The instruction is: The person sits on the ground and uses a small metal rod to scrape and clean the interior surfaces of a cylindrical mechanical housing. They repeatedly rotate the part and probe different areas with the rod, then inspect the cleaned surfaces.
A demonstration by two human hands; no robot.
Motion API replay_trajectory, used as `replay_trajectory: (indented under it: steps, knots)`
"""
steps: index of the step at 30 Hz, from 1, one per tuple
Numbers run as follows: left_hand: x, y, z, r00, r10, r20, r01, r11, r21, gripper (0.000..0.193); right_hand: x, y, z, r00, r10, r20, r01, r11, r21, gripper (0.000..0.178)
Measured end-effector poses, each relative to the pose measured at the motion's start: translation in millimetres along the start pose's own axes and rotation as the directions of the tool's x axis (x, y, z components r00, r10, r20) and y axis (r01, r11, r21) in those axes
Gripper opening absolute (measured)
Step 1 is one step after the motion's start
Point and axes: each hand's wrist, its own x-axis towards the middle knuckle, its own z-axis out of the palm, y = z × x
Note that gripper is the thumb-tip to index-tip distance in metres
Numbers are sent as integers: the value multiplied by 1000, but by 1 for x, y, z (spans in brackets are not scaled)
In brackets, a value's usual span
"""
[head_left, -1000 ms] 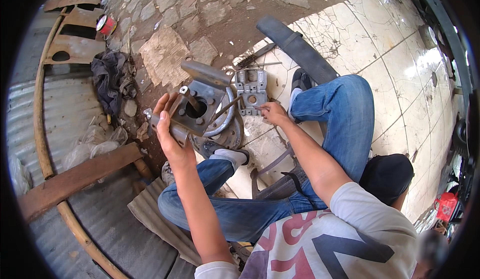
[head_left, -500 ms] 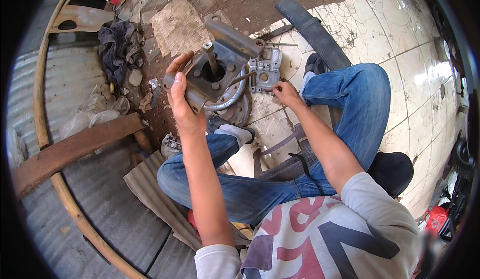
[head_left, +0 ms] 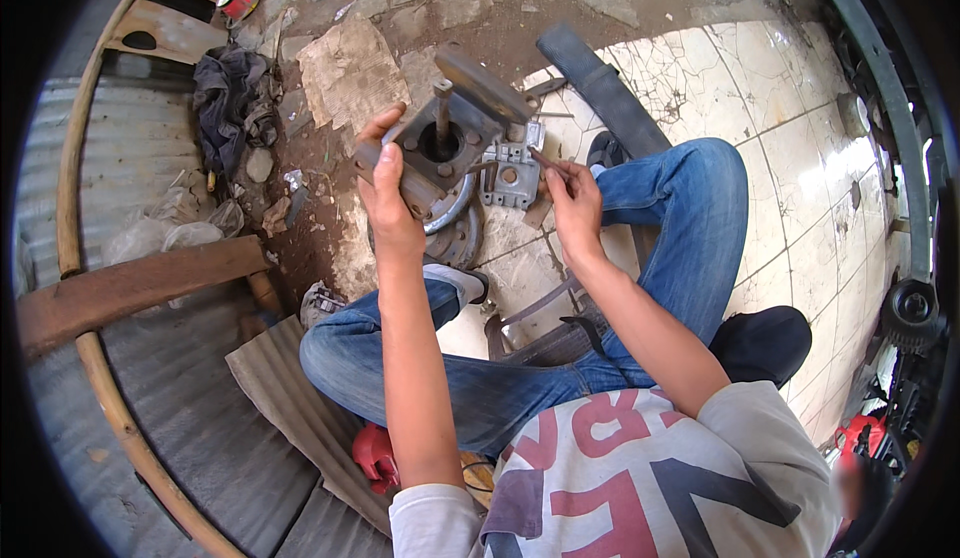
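My left hand (head_left: pixel 392 193) grips the left side of a heavy dark steel bracket (head_left: pixel 468 146), thumb on top and fingers round its edge. A round opening in the bracket's bolted plate has a metal shaft (head_left: pixel 443 108) standing up through it. Beneath are a curved metal tube (head_left: pixel 455 206) and a rusty round metal part (head_left: pixel 455 240), both partly covered. My right hand (head_left: pixel 574 198) pinches a thin dark rod (head_left: pixel 543 162) between thumb and fingers, near the bracket's right side. Close by that hand lies a grey cast-metal housing (head_left: pixel 510 182), partly overlapped by the bracket.
A dark rubber-like strip (head_left: pixel 605 88) lies across the cracked white tiles (head_left: pixel 790 218). Flat cardboard (head_left: pixel 350 73) and a dark cloth (head_left: pixel 235 98) are at the far left. Wooden rail (head_left: pixel 140 293) and corrugated metal sheets (head_left: pixel 130 398) border my left side. A red tin (head_left: pixel 237 0) stands farther off.
My right hand has lifted and turned, bringing the thin rod up beside the bracket. My left hand keeps its grip on the bracket. The whole view has shifted slightly.
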Motion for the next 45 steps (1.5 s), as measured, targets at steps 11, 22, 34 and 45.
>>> replay_trajectory:
  steps: [11, 22, 34, 45]
  knots:
    - [-26, -7, 10, 998, 55, -9, -54, 998, 30, 48, -52, -59, 25, 797, -518, 311, 583, 795, -169, 14]
    - [-19, -10, 9, 996, 93, 15, -94, 992, 86, 40, -34, -87, 20, 746, -481, 461, 659, 634, -405, 13]
    - [-22, -12, 12, 996, 93, 1, -93, 996, -10, 43, -37, -83, 28, 631, -574, 521, 767, 560, -312, 23]
    - [-26, -11, 11, 996, 84, -2, -84, 996, -25, 43, -42, -80, 33, 627, -578, 522, 754, 618, -223, 22]
